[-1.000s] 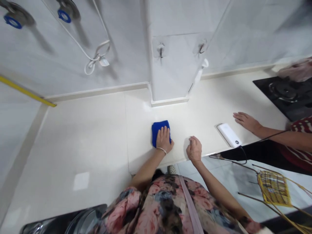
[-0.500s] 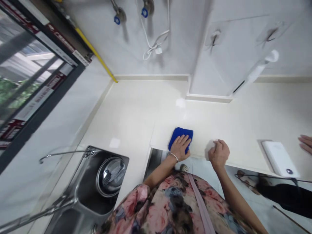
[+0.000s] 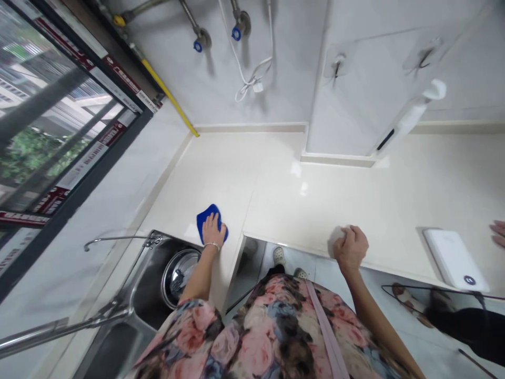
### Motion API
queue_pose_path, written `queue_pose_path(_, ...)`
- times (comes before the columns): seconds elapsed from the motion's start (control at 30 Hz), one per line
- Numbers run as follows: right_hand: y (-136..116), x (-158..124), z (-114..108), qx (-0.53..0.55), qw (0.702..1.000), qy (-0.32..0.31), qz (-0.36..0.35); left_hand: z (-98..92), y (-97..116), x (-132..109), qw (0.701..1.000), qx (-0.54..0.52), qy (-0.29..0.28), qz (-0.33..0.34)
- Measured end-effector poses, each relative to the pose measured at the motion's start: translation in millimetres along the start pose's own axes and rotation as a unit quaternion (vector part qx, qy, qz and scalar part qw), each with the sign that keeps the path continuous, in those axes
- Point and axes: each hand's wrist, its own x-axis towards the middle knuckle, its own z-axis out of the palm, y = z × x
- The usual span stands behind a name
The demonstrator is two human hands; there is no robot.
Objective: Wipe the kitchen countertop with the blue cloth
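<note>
A blue cleaning cloth (image 3: 203, 217) lies on the cream countertop (image 3: 276, 202), just beyond the sink's corner. Over it my left hand (image 3: 212, 229) presses down, fingers on the fabric, holding it against the surface; a bracelet circles the wrist. Part of the cloth is covered by the hand. My right hand (image 3: 351, 247) leans on the counter's front edge, its fingers curled into a fist with nothing seen in it.
A steel sink (image 3: 148, 287) with a metal bowl (image 3: 168, 279) and a tap (image 3: 114, 239) lies at left. A white power bank (image 3: 453, 258) sits at right, near another person's hand (image 3: 499, 231). A white handled object (image 3: 406, 121) leans against the wall.
My left hand has slid the blue cloth leftward along the counter, from in front of my body to beside the sink. My right hand stays at the counter's edge.
</note>
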Motion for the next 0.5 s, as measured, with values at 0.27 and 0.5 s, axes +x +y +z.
queue_pose_path(0.27,0,-1,-3,-0.007,1.0,-0.014,-0.008,4.7,-5,-83,0.991,0.008,-0.049,0.123)
queue_pose_path(0.5,-2,-4,-8,-0.011,0.999,-0.044,-0.01,-1.5,9,-116,0.982,0.028,-0.074,0.169)
